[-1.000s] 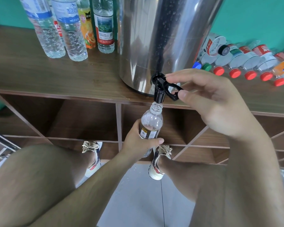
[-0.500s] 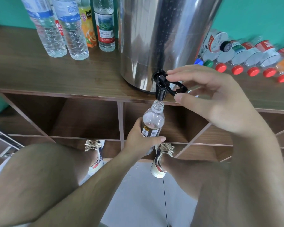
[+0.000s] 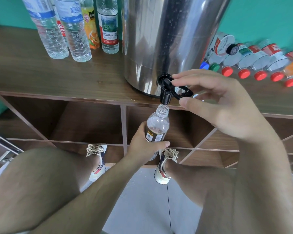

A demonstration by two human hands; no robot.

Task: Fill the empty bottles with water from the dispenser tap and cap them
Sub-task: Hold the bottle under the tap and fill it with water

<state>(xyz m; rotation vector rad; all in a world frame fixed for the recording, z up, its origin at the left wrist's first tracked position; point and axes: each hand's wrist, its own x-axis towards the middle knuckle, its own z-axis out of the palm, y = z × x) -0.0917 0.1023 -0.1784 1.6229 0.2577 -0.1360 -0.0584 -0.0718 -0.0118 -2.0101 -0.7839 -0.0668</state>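
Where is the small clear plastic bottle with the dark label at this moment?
The small clear plastic bottle is near the centre of the head view, gripped by the left hand, its open mouth just below the black tap of the steel dispenser.

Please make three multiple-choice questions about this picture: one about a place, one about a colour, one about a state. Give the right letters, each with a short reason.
1. Where is the mouth of the bottle that the left hand holds?
A. just below the tap
B. above the tap
C. far left of the tap

2. What colour is the tap?
A. red
B. black
C. white

3. How is the held bottle?
A. capped
B. uncapped
C. crushed flat

Answers:
1 A: the neck sits right under the tap.
2 B: the tap is black against the steel dispenser.
3 B: the neck is open, with no cap on it, while the right hand pinches the tap.
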